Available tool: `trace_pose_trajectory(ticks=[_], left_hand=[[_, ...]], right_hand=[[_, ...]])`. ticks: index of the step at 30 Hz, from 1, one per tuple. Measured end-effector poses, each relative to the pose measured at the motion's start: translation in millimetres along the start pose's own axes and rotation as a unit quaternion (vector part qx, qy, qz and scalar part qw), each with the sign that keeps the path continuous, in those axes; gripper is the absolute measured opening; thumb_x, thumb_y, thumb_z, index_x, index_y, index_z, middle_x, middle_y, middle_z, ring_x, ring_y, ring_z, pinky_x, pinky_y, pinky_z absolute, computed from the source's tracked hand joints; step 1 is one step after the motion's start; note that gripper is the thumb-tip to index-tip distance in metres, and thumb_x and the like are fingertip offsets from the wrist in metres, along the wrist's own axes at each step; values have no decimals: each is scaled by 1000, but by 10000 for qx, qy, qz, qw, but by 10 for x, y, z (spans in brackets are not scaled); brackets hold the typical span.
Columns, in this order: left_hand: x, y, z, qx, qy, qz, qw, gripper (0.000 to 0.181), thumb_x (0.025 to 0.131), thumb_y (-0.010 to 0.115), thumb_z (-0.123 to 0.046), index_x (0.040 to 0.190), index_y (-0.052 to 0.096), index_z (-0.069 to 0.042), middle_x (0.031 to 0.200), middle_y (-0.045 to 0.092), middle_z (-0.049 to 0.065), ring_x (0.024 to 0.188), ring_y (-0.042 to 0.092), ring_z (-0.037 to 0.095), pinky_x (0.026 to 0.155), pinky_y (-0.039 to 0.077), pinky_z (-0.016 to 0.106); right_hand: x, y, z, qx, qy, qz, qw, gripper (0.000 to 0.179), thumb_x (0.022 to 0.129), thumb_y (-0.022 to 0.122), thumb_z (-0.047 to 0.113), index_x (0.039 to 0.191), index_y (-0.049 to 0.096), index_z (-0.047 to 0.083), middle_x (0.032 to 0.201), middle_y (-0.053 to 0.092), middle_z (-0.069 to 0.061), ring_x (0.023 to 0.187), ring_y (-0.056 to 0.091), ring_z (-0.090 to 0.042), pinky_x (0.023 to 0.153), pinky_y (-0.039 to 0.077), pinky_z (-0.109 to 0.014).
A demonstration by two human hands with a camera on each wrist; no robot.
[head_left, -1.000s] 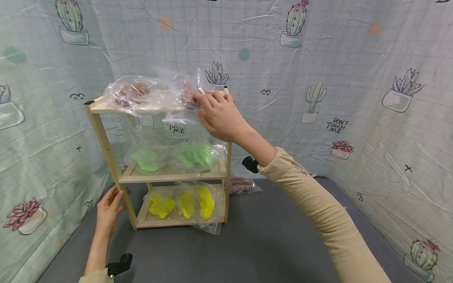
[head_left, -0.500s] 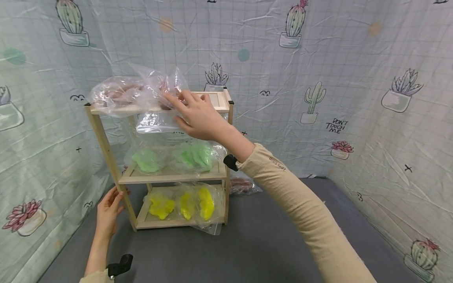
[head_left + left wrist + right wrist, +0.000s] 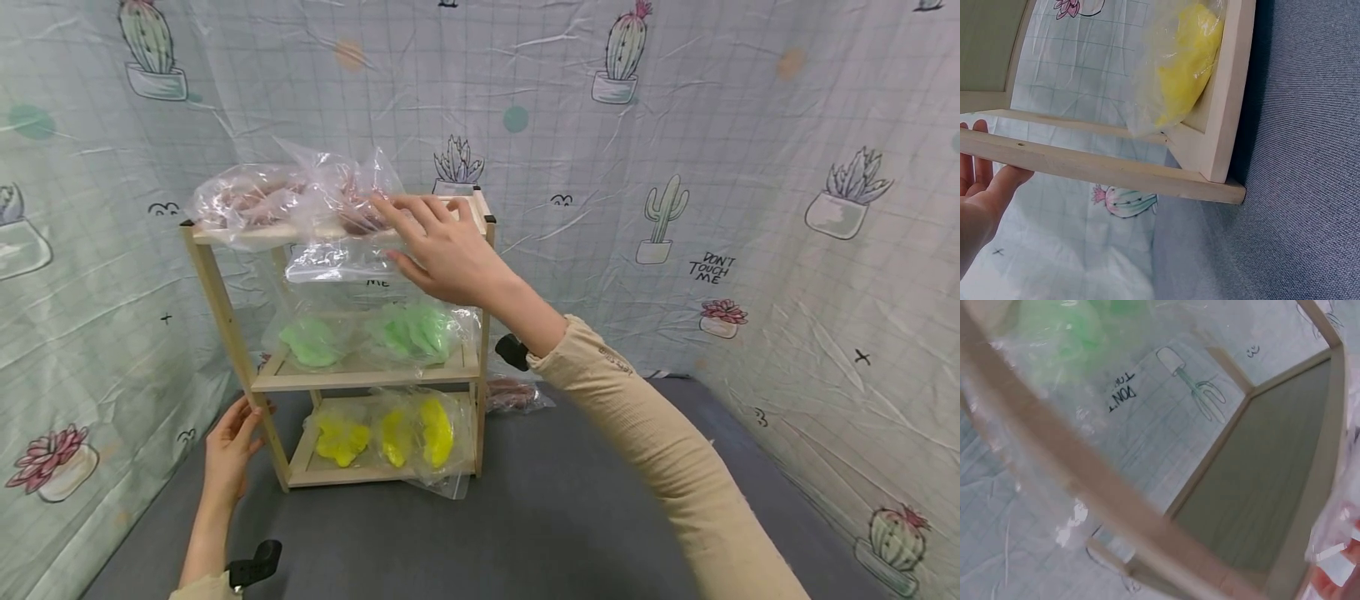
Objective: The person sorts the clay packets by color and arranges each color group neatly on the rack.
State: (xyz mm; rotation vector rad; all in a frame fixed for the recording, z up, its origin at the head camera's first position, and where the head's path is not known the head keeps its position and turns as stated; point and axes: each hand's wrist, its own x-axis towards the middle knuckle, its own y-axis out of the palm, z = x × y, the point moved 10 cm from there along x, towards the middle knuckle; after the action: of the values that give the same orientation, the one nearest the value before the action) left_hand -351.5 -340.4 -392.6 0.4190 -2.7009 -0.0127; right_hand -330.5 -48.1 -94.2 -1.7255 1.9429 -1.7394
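Observation:
A three-tier wooden shelf rack (image 3: 360,382) stands on the dark table. My left hand (image 3: 228,446) grips its left front post low down; in the left wrist view, thumb and fingers (image 3: 984,172) lie on either side of the post. On the top tier, clear plastic bags of brownish-red items (image 3: 255,196) sit toward the left, one bag's zip edge hanging over the front. Beside them my right hand (image 3: 450,250) is spread with loose fingers, fingertips right at the bag's right side. In the right wrist view only a bit of that hand shows at the right edge.
Bags with green items (image 3: 412,333) lie on the middle tier, bags with yellow items (image 3: 397,437) on the bottom one. Another bag of brownish-red items (image 3: 516,393) lies on the table (image 3: 600,500) behind the rack's right side. A cactus-print curtain (image 3: 555,150) surrounds the table.
The bags on the top tier have shifted left along with my right hand, whose fingers have loosened from the bag and drawn slightly back right. My left hand has stayed on the post.

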Motion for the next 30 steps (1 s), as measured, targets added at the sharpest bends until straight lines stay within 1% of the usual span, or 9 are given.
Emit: trace_pose_trajectory(ticks=[4, 7, 8, 14, 16, 17, 23, 27, 30], left_hand=[[215, -204, 420, -262, 251, 116, 9993, 42, 91, 51, -18, 132, 44, -12, 112, 60, -8, 98, 56, -2, 63, 46, 16], [269, -247, 533, -161, 240, 291, 9992, 42, 92, 50, -20, 133, 43, -15, 116, 59, -7, 101, 56, 0, 66, 46, 20], [265, -245, 522, -377, 344, 312, 9982, 41, 91, 51, -16, 132, 44, -14, 116, 59, -5, 100, 56, 1, 65, 46, 20], [17, -13, 13, -322, 365, 251, 9985, 41, 91, 50, -17, 131, 45, -11, 107, 61, -13, 97, 55, -3, 64, 43, 13], [-62, 58, -146, 87, 201, 134, 9997, 42, 92, 50, -21, 132, 43, -12, 101, 59, -20, 95, 53, -7, 64, 42, 11], [-79, 79, -190, 56, 216, 132, 9997, 41, 92, 49, -19, 131, 44, -11, 100, 59, -22, 95, 53, -7, 64, 42, 10], [-100, 132, -317, -37, 347, 108, 9993, 35, 93, 45, -13, 128, 47, -10, 96, 60, -21, 90, 57, -8, 62, 45, 11], [-80, 123, -325, 51, 413, 41, 9991, 32, 93, 45, -17, 123, 51, -13, 93, 60, -21, 87, 57, -9, 60, 46, 11], [-72, 119, -313, 63, 395, -32, 9992, 30, 92, 45, -19, 121, 52, -14, 93, 60, -20, 86, 57, -9, 60, 47, 11]], right_hand=[[-213, -123, -70, 63, -146, -549, 9984, 53, 94, 37, 36, 141, 24, 16, 138, 36, -3, 125, 33, -20, 102, 22, -45], [-388, -186, -139, 244, -212, -891, 9955, 50, 94, 39, 32, 139, 29, 14, 138, 36, -5, 127, 32, -22, 102, 23, -44], [-451, -208, -162, 299, -235, -1015, 9941, 49, 93, 40, 31, 138, 31, 13, 138, 37, -6, 127, 32, -23, 101, 25, -43], [-840, -243, -380, 752, -173, -1649, 9833, 46, 90, 46, 20, 134, 38, 8, 134, 42, -10, 123, 36, -25, 96, 28, -43], [-972, -189, -479, 904, -65, -1752, 9804, 45, 89, 46, 18, 133, 39, 6, 132, 43, -11, 121, 37, -27, 95, 29, -44], [-1041, -146, -531, 983, 3, -1779, 9791, 45, 89, 46, 17, 132, 40, 5, 131, 43, -12, 119, 38, -27, 94, 29, -44], [-1471, 280, -800, 1123, 348, -2007, 9726, 38, 92, 40, 18, 127, 45, 1, 121, 49, -16, 107, 45, -31, 81, 34, -45], [-1754, 710, -926, 1073, 546, -2090, 9705, 34, 89, 46, 12, 120, 51, 0, 115, 53, -17, 99, 49, -31, 74, 35, -44], [-1957, 1072, -1008, 1001, 790, -1914, 9732, 35, 84, 53, 6, 119, 52, 0, 114, 53, -17, 99, 50, -31, 73, 35, -43]])
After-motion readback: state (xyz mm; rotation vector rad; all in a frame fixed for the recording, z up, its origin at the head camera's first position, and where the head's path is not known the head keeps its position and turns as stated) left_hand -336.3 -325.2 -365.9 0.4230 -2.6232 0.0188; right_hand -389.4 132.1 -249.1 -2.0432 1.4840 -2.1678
